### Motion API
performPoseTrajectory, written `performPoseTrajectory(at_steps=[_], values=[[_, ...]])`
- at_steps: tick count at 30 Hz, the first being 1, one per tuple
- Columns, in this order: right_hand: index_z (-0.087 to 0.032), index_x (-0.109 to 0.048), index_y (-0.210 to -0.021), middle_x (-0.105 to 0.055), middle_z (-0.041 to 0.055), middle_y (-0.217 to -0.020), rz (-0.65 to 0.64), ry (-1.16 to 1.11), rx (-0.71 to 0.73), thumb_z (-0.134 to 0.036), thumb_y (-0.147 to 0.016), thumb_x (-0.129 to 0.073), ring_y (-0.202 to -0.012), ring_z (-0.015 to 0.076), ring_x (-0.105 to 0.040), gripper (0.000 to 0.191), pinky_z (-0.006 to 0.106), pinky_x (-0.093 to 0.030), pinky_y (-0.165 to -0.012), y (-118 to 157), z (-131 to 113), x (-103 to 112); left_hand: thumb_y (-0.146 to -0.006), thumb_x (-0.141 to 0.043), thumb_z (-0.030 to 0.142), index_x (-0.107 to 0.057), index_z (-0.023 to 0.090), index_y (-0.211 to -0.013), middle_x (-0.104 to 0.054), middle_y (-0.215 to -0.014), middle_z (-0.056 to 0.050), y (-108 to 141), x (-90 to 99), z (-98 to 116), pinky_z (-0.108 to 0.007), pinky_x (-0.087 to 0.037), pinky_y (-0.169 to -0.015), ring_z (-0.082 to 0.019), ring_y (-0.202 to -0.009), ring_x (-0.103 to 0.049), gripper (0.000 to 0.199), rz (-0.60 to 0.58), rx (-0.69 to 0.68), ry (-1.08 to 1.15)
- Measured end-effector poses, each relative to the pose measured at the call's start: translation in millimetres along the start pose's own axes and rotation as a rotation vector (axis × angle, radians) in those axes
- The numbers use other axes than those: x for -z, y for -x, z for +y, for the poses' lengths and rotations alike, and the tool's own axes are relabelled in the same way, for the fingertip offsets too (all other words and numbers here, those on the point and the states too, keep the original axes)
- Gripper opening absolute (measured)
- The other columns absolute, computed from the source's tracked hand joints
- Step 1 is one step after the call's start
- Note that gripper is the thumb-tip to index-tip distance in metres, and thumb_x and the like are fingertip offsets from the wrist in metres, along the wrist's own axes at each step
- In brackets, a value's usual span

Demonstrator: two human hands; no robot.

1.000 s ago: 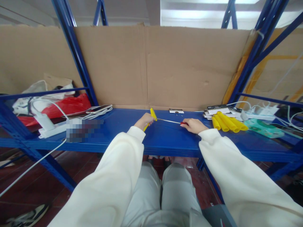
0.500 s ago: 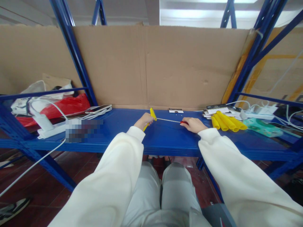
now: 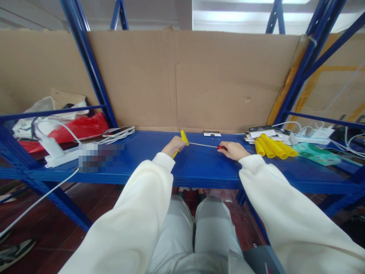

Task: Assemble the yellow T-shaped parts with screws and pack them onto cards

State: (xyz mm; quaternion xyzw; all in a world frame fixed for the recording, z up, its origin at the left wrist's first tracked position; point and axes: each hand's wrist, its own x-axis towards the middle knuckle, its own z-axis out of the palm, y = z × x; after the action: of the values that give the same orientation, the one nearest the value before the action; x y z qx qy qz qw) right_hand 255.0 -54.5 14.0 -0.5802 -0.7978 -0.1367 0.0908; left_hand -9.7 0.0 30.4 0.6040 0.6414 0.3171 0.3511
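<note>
While the left hand [image 3: 174,145] pinches a yellow piece [image 3: 184,137], the right hand [image 3: 234,151] grips a screwdriver [image 3: 205,145].

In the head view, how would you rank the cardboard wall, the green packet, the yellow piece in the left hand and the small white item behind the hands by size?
1. cardboard wall
2. green packet
Unsure: yellow piece and small white item look alike; the left hand covers part of the piece.

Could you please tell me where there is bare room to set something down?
The blue shelf is bare between the white cables and left hand, and between the red-handled tool and front edge. It is crowded around the power strip, left, and yellow tubes, right.
</note>
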Motion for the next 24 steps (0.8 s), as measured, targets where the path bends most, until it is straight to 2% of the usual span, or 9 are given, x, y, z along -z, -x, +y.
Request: performPoseTrajectory(at_steps=[2,6,11,15,20,24], values=[[-0.022,-0.064,-0.105,-0.076,0.0103,-0.109,0.004,-0.028,0.001,-0.035,-0.098,-0.05,-0.093,0.0241,-0.071,0.02,0.03,-0.045,-0.073,-1,0,-1,-0.079,-0.071,0.006,-0.069,0.009,-0.081,-0.045,-0.043,0.007,0,0.4,0,-0.019,-0.033,-0.045,-0.007,-0.04,-0.044,0.004,-0.006,-0.018,-0.011],[-0.021,-0.061,-0.107,-0.076,0.0091,-0.097,0.001,-0.07,-0.003,-0.033,-0.094,-0.059,-0.086,0.0233,-0.071,0.018,0.028,-0.045,-0.07,-3,2,-4,-0.074,-0.073,0.002,-0.07,0.007,-0.082,-0.045,-0.043,0.006,2,-0.3,1,-0.02,-0.031,-0.044,-0.007,-0.039,-0.043,0.009,0.003,-0.023,-0.051],[-0.021,-0.061,-0.105,-0.076,0.008,-0.09,0.015,-0.017,-0.023,-0.031,-0.094,-0.057,-0.082,0.0231,-0.07,0.015,0.028,-0.043,-0.067,-1,-1,-1,-0.078,-0.065,-0.002,-0.071,0.006,-0.082,-0.042,-0.041,0.006,5,-3.1,4,-0.021,-0.032,-0.046,-0.009,-0.04,-0.043,0.01,0.038,-0.01,-0.11],[-0.021,-0.065,-0.104,-0.077,0.0094,-0.096,-0.026,0.038,-0.048,-0.035,-0.096,-0.055,-0.087,0.0249,-0.072,0.019,0.029,-0.044,-0.07,1,-3,3,-0.08,-0.061,-0.003,-0.07,0.006,-0.084,-0.04,-0.04,0.007,7,-3.4,5,-0.021,-0.03,-0.045,-0.009,-0.04,-0.041,0.013,0.038,-0.004,-0.118],[-0.021,-0.067,-0.106,-0.075,0.0112,-0.112,-0.012,-0.04,-0.006,-0.034,-0.098,-0.05,-0.098,0.0254,-0.071,0.023,0.03,-0.047,-0.078,-1,0,-2,-0.08,-0.061,-0.002,-0.07,0.005,-0.086,-0.04,-0.039,0.007,11,-2.1,7,-0.02,-0.03,-0.045,-0.008,-0.04,-0.041,0.013,0.034,-0.001,-0.104],[-0.02,-0.063,-0.11,-0.076,0.0107,-0.104,0.004,-0.09,-0.004,-0.032,-0.094,-0.056,-0.092,0.0247,-0.071,0.021,0.03,-0.048,-0.075,-3,2,-4,-0.079,-0.06,-0.002,-0.071,0.004,-0.089,-0.04,-0.039,0.007,10,-1.7,6,-0.021,-0.032,-0.046,-0.009,-0.04,-0.041,0.016,0.03,-0.006,-0.094]])
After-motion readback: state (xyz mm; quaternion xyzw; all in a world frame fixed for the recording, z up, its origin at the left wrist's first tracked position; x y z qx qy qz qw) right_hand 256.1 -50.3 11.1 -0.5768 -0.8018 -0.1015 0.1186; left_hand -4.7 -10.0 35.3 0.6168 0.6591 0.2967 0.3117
